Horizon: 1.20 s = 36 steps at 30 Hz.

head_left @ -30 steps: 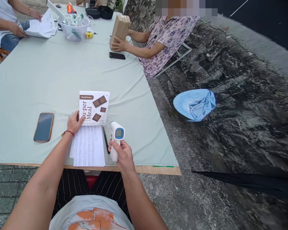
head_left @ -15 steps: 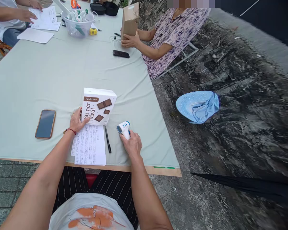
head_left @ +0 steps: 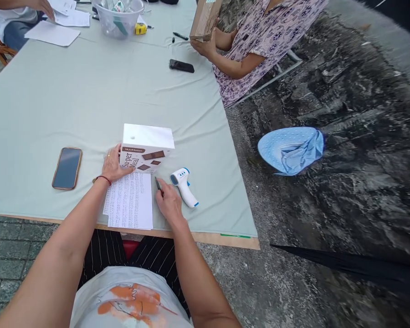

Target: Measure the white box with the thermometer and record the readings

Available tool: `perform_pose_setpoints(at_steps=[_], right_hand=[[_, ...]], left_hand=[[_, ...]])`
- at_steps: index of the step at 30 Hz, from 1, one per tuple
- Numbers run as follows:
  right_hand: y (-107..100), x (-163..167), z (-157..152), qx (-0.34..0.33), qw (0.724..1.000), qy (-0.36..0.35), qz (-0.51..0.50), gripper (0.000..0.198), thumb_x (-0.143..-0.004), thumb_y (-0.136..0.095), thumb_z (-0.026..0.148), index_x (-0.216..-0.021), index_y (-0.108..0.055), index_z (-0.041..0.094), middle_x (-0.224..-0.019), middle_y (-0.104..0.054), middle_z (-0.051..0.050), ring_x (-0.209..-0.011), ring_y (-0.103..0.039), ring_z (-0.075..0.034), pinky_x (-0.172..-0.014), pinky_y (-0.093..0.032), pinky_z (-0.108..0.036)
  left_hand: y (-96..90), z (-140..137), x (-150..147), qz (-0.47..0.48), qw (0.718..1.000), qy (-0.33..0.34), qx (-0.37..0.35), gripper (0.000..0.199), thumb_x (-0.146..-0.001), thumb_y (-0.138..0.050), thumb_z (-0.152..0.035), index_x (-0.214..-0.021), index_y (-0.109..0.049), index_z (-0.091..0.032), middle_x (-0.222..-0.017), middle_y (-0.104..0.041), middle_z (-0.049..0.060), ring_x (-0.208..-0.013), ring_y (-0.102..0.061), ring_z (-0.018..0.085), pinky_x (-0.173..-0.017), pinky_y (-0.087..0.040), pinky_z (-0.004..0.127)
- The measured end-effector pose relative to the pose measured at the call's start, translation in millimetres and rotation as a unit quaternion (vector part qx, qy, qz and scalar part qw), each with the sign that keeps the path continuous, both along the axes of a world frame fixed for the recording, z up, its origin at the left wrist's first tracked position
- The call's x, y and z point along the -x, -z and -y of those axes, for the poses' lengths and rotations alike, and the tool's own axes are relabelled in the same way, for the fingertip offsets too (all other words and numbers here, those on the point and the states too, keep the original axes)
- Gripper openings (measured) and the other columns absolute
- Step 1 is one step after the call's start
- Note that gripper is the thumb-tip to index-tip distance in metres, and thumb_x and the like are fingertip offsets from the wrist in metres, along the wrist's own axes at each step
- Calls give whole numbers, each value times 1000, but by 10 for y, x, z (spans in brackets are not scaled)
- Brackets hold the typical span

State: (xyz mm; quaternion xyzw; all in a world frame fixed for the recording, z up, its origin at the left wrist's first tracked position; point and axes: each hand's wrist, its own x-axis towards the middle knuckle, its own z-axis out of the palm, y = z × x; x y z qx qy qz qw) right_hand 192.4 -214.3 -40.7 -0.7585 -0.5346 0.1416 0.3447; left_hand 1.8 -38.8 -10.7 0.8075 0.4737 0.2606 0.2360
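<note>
My left hand (head_left: 114, 165) grips the lower left side of a white snack box (head_left: 148, 136) with brown lettering and chocolate pieces printed on it. The box stands upright at the far end of some printed sheets (head_left: 131, 202). My right hand (head_left: 169, 200) is closed on a dark pen (head_left: 157, 183), whose upper part shows past the fingers, just right of the sheets. A white and blue infrared thermometer (head_left: 184, 187) lies on the table right beside that hand, untouched.
A phone (head_left: 67, 168) lies left of my left arm on the cloth-covered table (head_left: 89, 105). Farther back are a dark phone (head_left: 181, 66), a clear basket (head_left: 118, 23) and a yellow tape measure (head_left: 140, 28). A seated person holds a cardboard box (head_left: 206, 20). A blue hat (head_left: 290, 150) lies off to the right.
My right hand has let go of the thermometer, leaving it on the table, and moved left onto the pen. The snack box now stands more upright, with my left hand still on it.
</note>
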Motion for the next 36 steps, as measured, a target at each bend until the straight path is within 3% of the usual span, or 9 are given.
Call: perform_pose_setpoints(at_steps=[3, 6, 9, 12, 17, 21, 25, 28, 36], right_hand=[[-29, -100, 99, -30, 987, 11, -155, 41, -85, -42, 26, -114, -70, 20, -82, -62, -5, -74, -58, -19, -74, -50, -37], [-45, -87, 176, -58, 943, 12, -326, 39, -84, -47, 30, -115, -68, 20, -83, -63, -4, -69, -57, -16, -65, -50, -33], [-46, 49, 210, -110, 905, -10, -412, 44, -79, -61, 34, -122, -61, 23, -86, -62, -3, -74, -58, -17, -66, -51, -33], [-40, 215, 226, -138, 905, 13, -402, 37, -80, -67, 39, -112, -61, 23, -82, -59, -2, -74, -57, -16, -69, -50, -32], [-45, 352, 211, -134, 916, 31, -376, 33, -92, -48, 46, -101, -66, 21, -72, -57, -1, -64, -53, -14, -62, -47, -31], [-43, 356, 134, -106, 918, 16, -381, 25, -86, -56, 41, -94, -69, 21, -77, -64, -2, -67, -58, -15, -65, -49, -32], [-2, 370, 82, -96, 929, 54, -355, 17, -72, -67, 35, -78, -63, 21, -69, -61, 1, -59, -52, -13, -57, -45, -28], [12, 400, 78, -95, 939, 79, -321, 15, -71, -64, 35, -73, -58, 22, -62, -57, 3, -56, -48, -12, -53, -42, -26], [-27, 440, 74, -89, 951, 48, -293, 14, -73, -59, 35, -69, -54, 23, -59, -54, 4, -56, -47, -12, -55, -42, -28]], left_hand=[[-11, 18, -21, 4, 1000, -10, 10, 96, -61, -81, -56, -140, -37, -22, -129, -56, 13, -121, -53, 36, -103, -42, 53], [-22, 24, -27, 8, 1000, -11, 13, 96, -62, -82, -58, -140, -38, -24, -126, -58, 11, -118, -55, 34, -101, -44, 52], [-23, 20, -28, 5, 1000, -10, 8, 96, -61, -83, -58, -139, -39, -25, -126, -59, 11, -118, -55, 34, -100, -44, 51], [-7, 9, -27, -1, 1000, -5, 1, 94, -61, -83, -59, -138, -41, -24, -126, -60, 11, -120, -55, 34, -101, -44, 51], [20, -1, -21, -1, 1000, -5, 2, 90, -61, -81, -61, -134, -45, -23, -126, -60, 11, -121, -54, 34, -104, -43, 52], [8, 3, -19, 6, 1000, 0, 5, 89, -62, -80, -62, -134, -45, -23, -125, -60, 10, -122, -54, 33, -103, -44, 51], [-10, 14, -30, 1, 1000, -5, 6, 90, -61, -81, -61, -134, -45, -23, -125, -61, 11, -121, -55, 34, -102, -44, 51], [-14, 20, -36, -2, 1000, -4, 6, 89, -62, -81, -61, -133, -45, -22, -125, -61, 11, -122, -54, 33, -103, -44, 51], [-18, 20, -35, -5, 1000, -4, 6, 89, -62, -81, -61, -133, -44, -23, -126, -60, 11, -120, -54, 33, -102, -44, 51]])
